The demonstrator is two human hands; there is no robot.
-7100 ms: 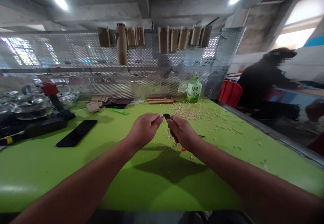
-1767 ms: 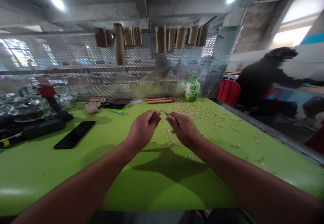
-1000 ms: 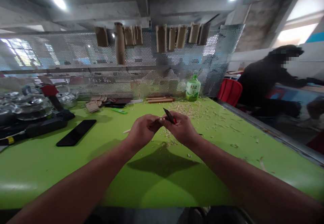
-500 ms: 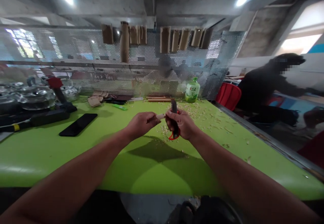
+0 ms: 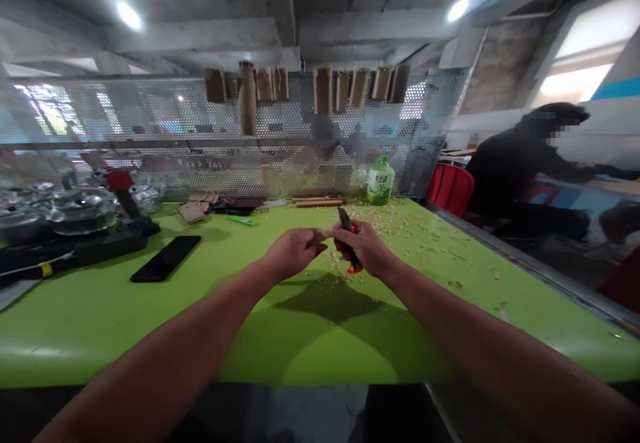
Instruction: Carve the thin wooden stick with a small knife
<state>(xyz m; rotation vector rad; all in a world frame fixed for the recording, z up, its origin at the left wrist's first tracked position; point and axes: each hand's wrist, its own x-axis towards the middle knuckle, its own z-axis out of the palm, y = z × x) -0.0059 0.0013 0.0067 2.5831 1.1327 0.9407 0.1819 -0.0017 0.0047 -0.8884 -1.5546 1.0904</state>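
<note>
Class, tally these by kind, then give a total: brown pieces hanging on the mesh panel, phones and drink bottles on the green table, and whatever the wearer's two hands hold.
Hanging brown pieces: 9
Phone: 1
Drink bottle: 1
Knife, in the right hand: 1
Pale piece, in the left hand: 1
Total: 13

Left of me, a black phone lies flat on the green tabletop; beyond it, glass vessels, probably teapots. Rear right, a green-capped bottle stands upright before the perforated screen.
</note>
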